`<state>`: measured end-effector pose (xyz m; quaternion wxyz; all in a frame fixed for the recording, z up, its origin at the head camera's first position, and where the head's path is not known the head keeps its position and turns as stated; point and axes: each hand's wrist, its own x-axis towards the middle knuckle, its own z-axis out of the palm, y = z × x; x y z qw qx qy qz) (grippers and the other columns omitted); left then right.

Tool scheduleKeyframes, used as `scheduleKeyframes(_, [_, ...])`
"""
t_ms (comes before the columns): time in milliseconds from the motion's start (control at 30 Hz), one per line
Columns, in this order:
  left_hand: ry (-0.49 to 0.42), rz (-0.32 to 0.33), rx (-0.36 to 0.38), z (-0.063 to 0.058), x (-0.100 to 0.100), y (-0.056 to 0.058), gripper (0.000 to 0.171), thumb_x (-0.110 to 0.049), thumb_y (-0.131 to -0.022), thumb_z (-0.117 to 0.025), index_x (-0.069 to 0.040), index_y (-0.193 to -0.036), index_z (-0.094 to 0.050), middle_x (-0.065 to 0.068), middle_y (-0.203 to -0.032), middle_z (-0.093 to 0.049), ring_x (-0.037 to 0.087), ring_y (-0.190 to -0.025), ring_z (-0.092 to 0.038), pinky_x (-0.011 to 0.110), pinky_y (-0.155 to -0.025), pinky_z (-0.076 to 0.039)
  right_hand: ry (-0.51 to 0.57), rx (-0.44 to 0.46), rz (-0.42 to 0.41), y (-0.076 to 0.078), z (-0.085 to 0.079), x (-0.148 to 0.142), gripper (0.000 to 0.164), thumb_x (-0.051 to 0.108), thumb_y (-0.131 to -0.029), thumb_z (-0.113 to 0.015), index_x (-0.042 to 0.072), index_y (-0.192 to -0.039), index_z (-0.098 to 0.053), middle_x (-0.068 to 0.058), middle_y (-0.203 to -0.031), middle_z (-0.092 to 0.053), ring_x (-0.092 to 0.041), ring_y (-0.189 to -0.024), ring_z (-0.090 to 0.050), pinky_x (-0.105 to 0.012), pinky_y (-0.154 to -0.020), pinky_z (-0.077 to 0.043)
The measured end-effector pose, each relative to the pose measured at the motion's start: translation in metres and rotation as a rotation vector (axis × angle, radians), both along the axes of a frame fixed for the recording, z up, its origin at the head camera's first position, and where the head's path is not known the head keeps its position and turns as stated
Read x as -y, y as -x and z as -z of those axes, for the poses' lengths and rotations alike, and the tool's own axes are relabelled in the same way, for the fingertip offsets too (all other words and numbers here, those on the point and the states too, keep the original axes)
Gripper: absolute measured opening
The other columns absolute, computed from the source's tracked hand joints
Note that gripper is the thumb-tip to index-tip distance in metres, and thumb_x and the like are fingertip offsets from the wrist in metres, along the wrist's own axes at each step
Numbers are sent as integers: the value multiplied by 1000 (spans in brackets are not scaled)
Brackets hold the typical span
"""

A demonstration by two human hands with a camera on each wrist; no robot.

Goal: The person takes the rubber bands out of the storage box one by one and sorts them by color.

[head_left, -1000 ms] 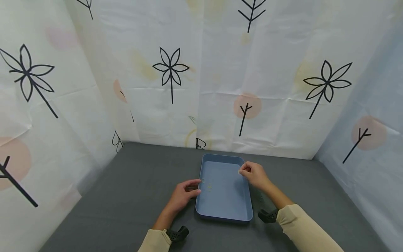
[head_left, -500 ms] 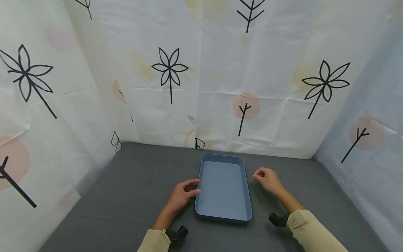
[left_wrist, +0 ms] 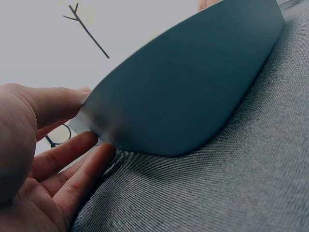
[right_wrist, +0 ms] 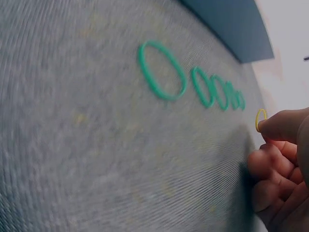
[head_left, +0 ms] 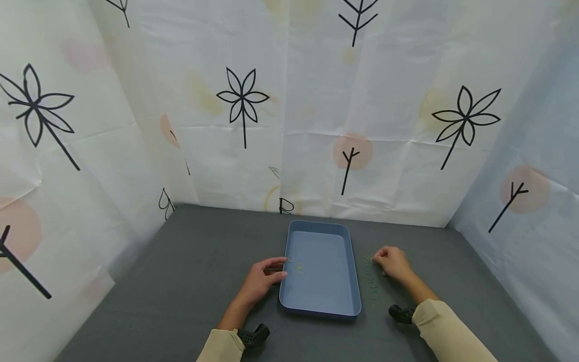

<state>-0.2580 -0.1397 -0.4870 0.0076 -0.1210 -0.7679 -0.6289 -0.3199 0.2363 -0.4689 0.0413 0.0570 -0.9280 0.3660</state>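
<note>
Right of the blue tray (head_left: 322,291): yellow ring (right_wrist: 257,119) in the pinch

1. Right hand (head_left: 392,264). My thumb and a fingertip are closed together on the edge of the yellow ring; the other fingers are curled loosely below.

2. Left hand (head_left: 261,276). My fingers are parted and relaxed, touching the tray's left side without a firm clasp.

3. Controlling relation, as I judge it: the row of green rings (right_wrist: 146,75). It lies on the grey surface (head_left: 217,246), between the tray and my right hand, its long axis running near to far, roughly parallel to the tray's long side. My right hand is the nearer one, with the yellow ring just beside the row's far end.

4. Limits of view. The fingertip behind the yellow ring is hidden. I cannot tell whether this ring touches the surface. The farthest green rings overlap, so their count is uncertain. Small rings (head_left: 300,269) inside the tray, near its left wall, are too faint to separate. The left wrist view shows only the tray's outer wall.
</note>
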Motion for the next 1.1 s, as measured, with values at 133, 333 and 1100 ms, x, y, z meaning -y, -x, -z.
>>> scheduleKeyframes(133, [-7,-12,6,13,2,8,39,-13,-89,-71,-1,-125,-63,22,-122,-62,30,-101,-63,39,-83,-52,-13,28,21,2,3,-2,11,8,-89,-65,-1,-82,-63,-2,-66,-57,-14,-51,-53,-31,-50,-45])
scheduleKeyframes(333, [-30,-2,10,1,1,1,39,-10,-89,-71,3,-125,-63,25,-121,-61,33,-101,-63,41,-84,-52,-66,16,24,3,3,-1,12,10,-88,-64,0,-82,-67,-1,-67,-59,-15,-52,-52,-32,-50,-43])
scheduleKeyframes(1100, [-8,11,11,-21,-2,-12,38,-5,-90,-68,8,-125,-60,29,-120,-60,36,-101,-62,43,-84,-52,-91,79,28,8,2,-3,14,9,-87,-61,3,-74,-65,2,-63,-57,-14,-51,-50,-31,-51,-40])
